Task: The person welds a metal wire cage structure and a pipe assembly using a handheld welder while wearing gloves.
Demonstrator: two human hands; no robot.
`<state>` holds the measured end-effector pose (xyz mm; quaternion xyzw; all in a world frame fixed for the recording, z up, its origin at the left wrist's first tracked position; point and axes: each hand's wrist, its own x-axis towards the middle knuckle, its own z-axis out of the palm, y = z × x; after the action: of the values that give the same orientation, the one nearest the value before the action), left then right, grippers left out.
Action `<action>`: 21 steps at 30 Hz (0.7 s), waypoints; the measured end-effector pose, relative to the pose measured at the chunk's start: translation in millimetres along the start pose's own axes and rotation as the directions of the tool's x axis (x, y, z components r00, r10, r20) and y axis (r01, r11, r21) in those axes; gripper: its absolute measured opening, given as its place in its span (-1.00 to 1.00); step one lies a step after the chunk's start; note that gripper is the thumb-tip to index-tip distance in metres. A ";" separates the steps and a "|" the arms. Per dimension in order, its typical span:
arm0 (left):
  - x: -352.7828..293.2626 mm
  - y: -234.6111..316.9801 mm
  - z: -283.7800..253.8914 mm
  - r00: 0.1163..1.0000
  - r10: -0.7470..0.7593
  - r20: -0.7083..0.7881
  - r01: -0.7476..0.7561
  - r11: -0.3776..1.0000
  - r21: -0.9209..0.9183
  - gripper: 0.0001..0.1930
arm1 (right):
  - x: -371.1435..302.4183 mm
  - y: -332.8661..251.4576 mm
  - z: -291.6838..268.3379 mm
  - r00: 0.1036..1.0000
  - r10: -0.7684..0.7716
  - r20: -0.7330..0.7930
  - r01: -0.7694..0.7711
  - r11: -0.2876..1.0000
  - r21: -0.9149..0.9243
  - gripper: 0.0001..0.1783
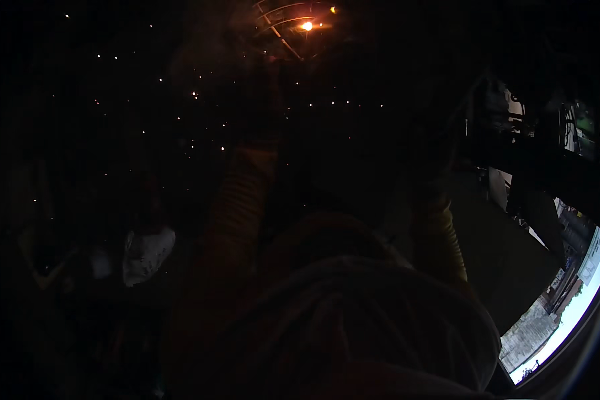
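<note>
Most of the picture is very dark. At the top, a bright orange glowing spot (307,27) lights part of a frame of thin curved metal rods (280,40). My left forearm, in a wrinkled yellowish-brown sleeve (243,190), reaches up toward the glow. My left hand lies in the dark just below the rods, and its fingers cannot be made out. On the right, my other forearm in a ribbed yellowish sleeve (450,233) also points upward. My right hand is lost in the darkness; whether either hand holds anything is hidden.
Small bright specks are scattered over the upper left and middle. A crumpled whitish thing (148,257) is at the left. Beyond my right arm, a dark flat surface (507,247) borders cluttered shapes and a bright daylit strip (583,300).
</note>
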<state>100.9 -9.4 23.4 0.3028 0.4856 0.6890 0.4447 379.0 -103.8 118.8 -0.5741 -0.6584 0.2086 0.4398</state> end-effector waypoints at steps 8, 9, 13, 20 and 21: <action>4.0 -28.7 -12.1 0.981 -0.195 0.012 0.187 0.918 -0.351 -0.56 | -8.1 13.0 8.6 1.000 0.013 -0.015 -0.014 1.000 -0.024 -0.60; 8.1 -38.2 -18.7 0.946 -0.291 0.140 0.315 0.738 -0.596 -0.55 | -11.6 19.7 8.2 0.997 0.074 -0.021 -0.074 0.997 0.007 -0.60; 30.5 -72.3 -61.8 0.675 -0.305 0.672 0.652 -0.181 -0.736 -0.52 | 0.8 -17.3 14.5 0.947 0.316 0.051 -0.320 0.940 0.120 -0.59; 39.6 -27.4 -44.8 0.273 0.221 0.936 0.961 -0.107 -0.254 -0.60 | 4.7 -28.1 15.5 0.893 0.450 0.034 -0.451 0.888 0.089 -0.45; 38.9 -29.1 -45.7 0.275 0.243 0.930 0.960 -0.126 -0.251 -0.59 | 4.9 -27.9 16.8 0.891 0.453 0.033 -0.454 0.885 0.104 -0.46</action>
<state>54.9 11.5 -20.2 -0.0100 -0.3086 0.3261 0.8935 349.5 -102.4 133.4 -0.6862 -0.4955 0.3434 0.4070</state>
